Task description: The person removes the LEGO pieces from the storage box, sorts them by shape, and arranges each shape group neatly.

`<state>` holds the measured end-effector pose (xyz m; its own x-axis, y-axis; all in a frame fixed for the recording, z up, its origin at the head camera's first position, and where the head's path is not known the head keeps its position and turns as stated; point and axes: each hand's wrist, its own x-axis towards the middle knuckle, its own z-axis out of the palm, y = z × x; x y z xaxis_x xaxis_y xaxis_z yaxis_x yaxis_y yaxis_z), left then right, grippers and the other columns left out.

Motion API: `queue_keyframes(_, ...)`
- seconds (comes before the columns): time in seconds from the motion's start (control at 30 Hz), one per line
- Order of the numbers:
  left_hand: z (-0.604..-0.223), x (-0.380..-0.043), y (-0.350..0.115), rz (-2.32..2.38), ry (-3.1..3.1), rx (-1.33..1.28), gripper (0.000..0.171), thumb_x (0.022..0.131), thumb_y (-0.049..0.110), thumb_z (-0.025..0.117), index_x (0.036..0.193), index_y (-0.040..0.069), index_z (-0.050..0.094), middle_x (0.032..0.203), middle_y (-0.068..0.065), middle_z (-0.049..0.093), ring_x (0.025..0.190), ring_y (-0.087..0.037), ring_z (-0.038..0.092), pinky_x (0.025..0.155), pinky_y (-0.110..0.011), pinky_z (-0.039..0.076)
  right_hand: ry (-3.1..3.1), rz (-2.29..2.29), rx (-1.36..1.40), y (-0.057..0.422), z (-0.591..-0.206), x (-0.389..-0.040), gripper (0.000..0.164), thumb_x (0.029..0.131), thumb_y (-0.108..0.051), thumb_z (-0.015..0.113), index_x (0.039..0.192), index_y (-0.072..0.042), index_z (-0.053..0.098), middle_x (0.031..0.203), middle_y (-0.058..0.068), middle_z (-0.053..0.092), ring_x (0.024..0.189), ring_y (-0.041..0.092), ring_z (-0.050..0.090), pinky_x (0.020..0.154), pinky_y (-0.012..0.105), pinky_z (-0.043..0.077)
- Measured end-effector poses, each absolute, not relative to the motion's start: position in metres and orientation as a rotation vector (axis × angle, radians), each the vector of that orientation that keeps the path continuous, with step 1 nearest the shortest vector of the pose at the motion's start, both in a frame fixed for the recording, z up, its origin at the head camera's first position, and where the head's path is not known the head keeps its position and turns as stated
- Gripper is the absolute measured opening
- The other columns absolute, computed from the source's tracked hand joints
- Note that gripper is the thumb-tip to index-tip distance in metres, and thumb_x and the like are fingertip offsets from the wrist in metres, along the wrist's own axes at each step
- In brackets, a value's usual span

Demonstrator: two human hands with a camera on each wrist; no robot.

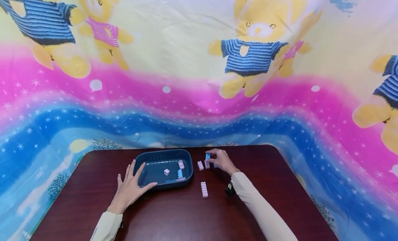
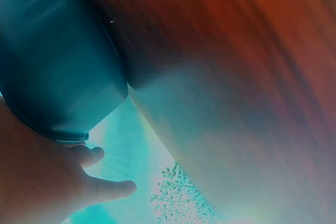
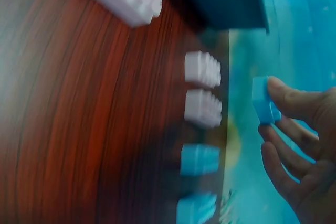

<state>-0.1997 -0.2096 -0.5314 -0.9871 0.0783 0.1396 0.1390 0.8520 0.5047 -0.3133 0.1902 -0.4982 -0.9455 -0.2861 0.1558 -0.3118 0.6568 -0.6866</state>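
Note:
My right hand (image 1: pixel 223 161) pinches a small blue toy brick (image 3: pixel 262 98) between thumb and fingers, raised over the back of the table. Beneath and beside it, two pale pink bricks (image 3: pixel 202 69) and two blue bricks (image 3: pixel 199 159) stand in a row to the right of the dark teal tray (image 1: pixel 152 170). Nearer the front lies a longer pink brick (image 1: pixel 204 189). At the tray's left end is my left hand (image 1: pixel 129 187), fingers spread and thumb reaching along the front rim, holding no brick.
Inside the tray are a pink brick (image 1: pixel 181 165), a small pink piece (image 1: pixel 166 172), a blue brick (image 1: pixel 180 173) and flat pieces along the front wall. The dark brown table (image 1: pixel 174 217) ends at a printed bear curtain (image 1: pixel 186 96) behind.

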Motion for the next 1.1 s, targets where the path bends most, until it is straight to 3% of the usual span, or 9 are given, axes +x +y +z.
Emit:
queue_keyframes(0.13,-0.533,-0.199,-0.21,-0.811,-2.901,-0.172,0.111,0.086,0.074,0.073,0.168,0.012,0.031,0.174,-0.026,0.006,0.157,-0.055,0.01,0.113,-0.085,0.002,-2.822,1.144,0.494,0.21,-0.505,-0.315,0.037,0.093,-0.001,0.08,0.13,0.002,0.074,0.137,0.023,0.067,0.073,0.028,0.068,0.069,0.032,0.054)
queue_keyframes(0.3,-0.536,-0.196,-0.21,-0.819,-2.913,-0.169,0.112,0.085,0.074,0.073,0.168,0.012,0.031,0.174,-0.027,0.007,0.157,-0.055,0.01,0.113,-0.085,0.002,-2.837,1.191,0.452,0.232,-0.514,-0.312,0.038,0.096,0.001,0.076,0.133,0.006,0.071,0.14,0.028,0.063,0.065,0.033,0.065,0.065,0.034,0.054)
queue_keyframes(0.43,-0.537,-0.194,-0.211,-0.807,-2.921,-0.167,0.112,0.085,0.075,0.073,0.168,0.011,0.032,0.174,-0.027,0.007,0.156,-0.056,0.011,0.113,-0.085,0.003,-2.831,1.212,0.411,0.246,-0.521,-0.31,0.037,0.097,0.003,0.073,0.134,0.006,0.07,0.141,0.028,0.062,0.103,0.038,0.071,0.084,0.042,0.061)
queue_keyframes(0.53,-0.536,-0.194,-0.212,-0.793,-2.916,-0.166,0.112,0.085,0.074,0.073,0.167,0.011,0.033,0.173,-0.028,0.008,0.156,-0.056,0.012,0.112,-0.086,0.003,-2.825,1.21,0.416,0.257,-0.524,-0.309,0.037,0.099,0.004,0.069,0.136,0.007,0.068,0.141,0.028,0.061,0.13,0.044,0.06,0.098,0.051,0.057)
queue_keyframes(1.1,-0.534,-0.2,-0.209,-0.81,-2.895,-0.162,0.111,0.085,0.074,0.073,0.168,0.011,0.032,0.173,-0.027,0.008,0.156,-0.056,0.012,0.113,-0.086,0.003,-2.882,1.141,0.448,0.288,-0.533,-0.312,0.038,0.103,0.008,0.061,0.14,0.008,0.064,0.145,0.028,0.058,0.135,0.048,0.054,0.104,0.058,0.052)
